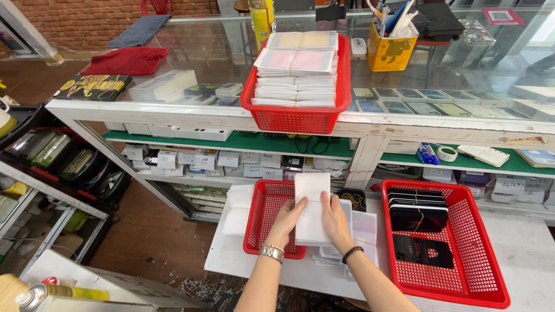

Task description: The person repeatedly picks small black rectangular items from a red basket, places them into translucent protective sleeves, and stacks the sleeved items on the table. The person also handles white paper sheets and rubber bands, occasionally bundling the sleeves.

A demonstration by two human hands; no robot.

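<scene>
White packets point(312, 208) — a flat stack of them — are held upright between both hands above the white tabletop point(532, 254), just over the gap between two red baskets. Left hand point(287, 218) grips the stack's left edge, thumb on the face and fingers curled behind; its wrist carries a metal watch point(272, 252). Right hand point(335, 219) clasps the right edge the same way, with a dark bead bracelet point(352, 254) on that wrist. Both hands are closed on the stack, pressing it from either side.

Just under the left hand sits a small red basket point(260, 225), its mesh floor showing. Beside it to the left lies a pile of white foam sheets point(238, 209). More white packets point(361, 231) lie loose on the tabletop below and to the right of the held stack, and a small black tub of rubber bands point(354, 199) stands just behind them. Further right, a larger red basket point(480, 289) holds black packets point(417, 211) bound in bundles.

Beyond — on a glass counter point(208, 52) — a third red basket point(292, 120) is heaped with banded white packets. A yellow pen holder point(391, 53) stands near it.
</scene>
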